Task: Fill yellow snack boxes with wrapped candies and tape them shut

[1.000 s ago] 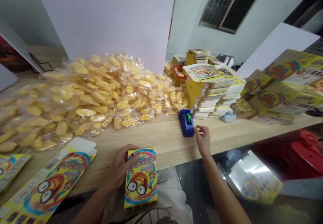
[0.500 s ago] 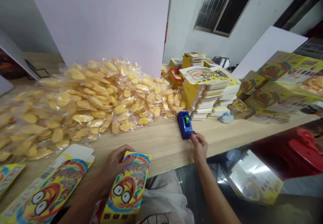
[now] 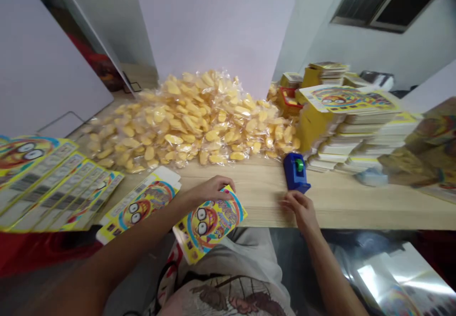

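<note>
My left hand (image 3: 210, 190) grips the top of a yellow cartoon-printed box (image 3: 210, 222), which tilts off the front edge of the wooden table (image 3: 356, 206) toward my lap. My right hand (image 3: 301, 207) rests at the table's front edge just in front of a blue tape dispenser (image 3: 295, 172) with a green roll. Its fingers are curled together, pinched near the dispenser's cutter; what they hold is too small to see.
A large heap of clear bags with yellow pieces (image 3: 199, 121) fills the back of the table. Flat printed box blanks (image 3: 140, 204) lie at the left, more fanned out (image 3: 46, 183) further left. Stacks of flat boxes (image 3: 349, 126) stand at the right. White boards stand behind.
The view has swung left and down. My left hand has turned the box more sideways. My right hand has drawn back a little from the dispenser toward the table edge.
</note>
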`<state>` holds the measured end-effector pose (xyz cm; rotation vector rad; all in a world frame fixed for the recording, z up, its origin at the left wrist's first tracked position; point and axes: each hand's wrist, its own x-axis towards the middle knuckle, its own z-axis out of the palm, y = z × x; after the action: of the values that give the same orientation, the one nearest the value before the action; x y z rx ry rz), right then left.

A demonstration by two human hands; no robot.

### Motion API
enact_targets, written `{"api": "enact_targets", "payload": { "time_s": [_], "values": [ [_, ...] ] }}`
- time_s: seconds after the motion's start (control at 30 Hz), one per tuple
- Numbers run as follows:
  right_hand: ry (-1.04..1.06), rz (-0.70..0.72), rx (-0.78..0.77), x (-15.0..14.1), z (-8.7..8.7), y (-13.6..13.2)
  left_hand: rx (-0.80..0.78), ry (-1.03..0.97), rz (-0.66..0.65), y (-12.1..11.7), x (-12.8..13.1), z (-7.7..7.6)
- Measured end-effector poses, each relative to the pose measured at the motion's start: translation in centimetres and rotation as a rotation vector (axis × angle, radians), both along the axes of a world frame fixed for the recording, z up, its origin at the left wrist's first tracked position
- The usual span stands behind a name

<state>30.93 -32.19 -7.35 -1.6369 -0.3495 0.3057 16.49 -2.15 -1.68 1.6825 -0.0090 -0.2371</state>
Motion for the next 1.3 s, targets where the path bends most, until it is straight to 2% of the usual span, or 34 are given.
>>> {"api": "enact_targets", "payload": {
  "time_s": [0.07,0.13,0.17,0.23,0.3,0.37,0.47,0.53,0.7,0.8,0.87,0.97,1.03,1.07,1.1,1.17,1.23,1.3],
  "values": [
    [0.004,0.426,-0.082,-1.4,2.7,2.7,0.008,-0.011,-0.08,-0.2,0.5,-0.1],
    [-0.053,0.754,-0.153,-2.4,5.0,5.7,0.021,-0.011,-0.144,-0.6,0.9,-0.1],
    [-0.083,0.869,-0.177,-2.8,5.9,7.0,0.028,-0.013,-0.168,-0.8,1.0,0.0],
    [-0.159,0.991,-0.225,-3.5,6.7,9.0,0.034,-0.025,-0.187,-1.1,1.1,0.1],
    [-0.264,0.987,-0.304,-4.0,6.8,10.1,0.035,-0.039,-0.181,-1.3,0.8,0.3],
    [-0.348,0.903,-0.388,-4.4,6.4,10.5,0.021,-0.039,-0.162,-1.4,0.4,0.5],
    [-0.322,0.769,-0.419,-4.9,6.0,10.5,-0.014,-0.02,-0.12,-1.3,-0.2,0.7],
    [-0.144,0.762,-0.342,-5.2,5.6,10.3,-0.053,-0.005,-0.099,-1.2,-0.7,0.9],
    [0.581,0.949,0.041,-6.5,3.5,10.2,-0.149,-0.013,-0.123,-1.3,-1.5,2.1],
    [0.662,0.893,0.139,-6.9,3.6,10.3,-0.096,-0.095,-0.108,-1.2,-1.9,3.7],
    [0.534,0.849,0.166,-6.7,5.4,10.1,-0.033,-0.204,-0.007,-1.0,-2.6,5.3],
    [0.097,0.853,0.108,-6.1,10.0,9.1,0.106,-0.38,0.203,-0.7,-4.4,7.9],
    [-0.316,0.815,-0.002,-6.1,12.1,8.1,0.154,-0.452,0.214,-0.6,-5.9,8.7],
    [-0.528,0.792,-0.037,-6.3,12.4,7.5,0.164,-0.467,0.171,-0.6,-6.7,8.7],
    [-0.726,0.772,-0.045,-6.6,11.9,7.0,0.186,-0.472,0.113,-0.7,-7.4,8.2],
    [-1.047,0.789,-0.021,-7.5,9.2,6.1,0.306,-0.453,0.02,-1.0,-8.6,6.2],
    [-1.247,0.813,-0.035,-8.6,4.9,5.6,0.541,-0.399,-0.009,-1.6,-9.7,3.1],
    [-1.323,0.808,-0.047,-9.7,0.8,5.3,0.79,-0.341,-0.04,-2.5,-10.7,-0.1]
  ]
}}
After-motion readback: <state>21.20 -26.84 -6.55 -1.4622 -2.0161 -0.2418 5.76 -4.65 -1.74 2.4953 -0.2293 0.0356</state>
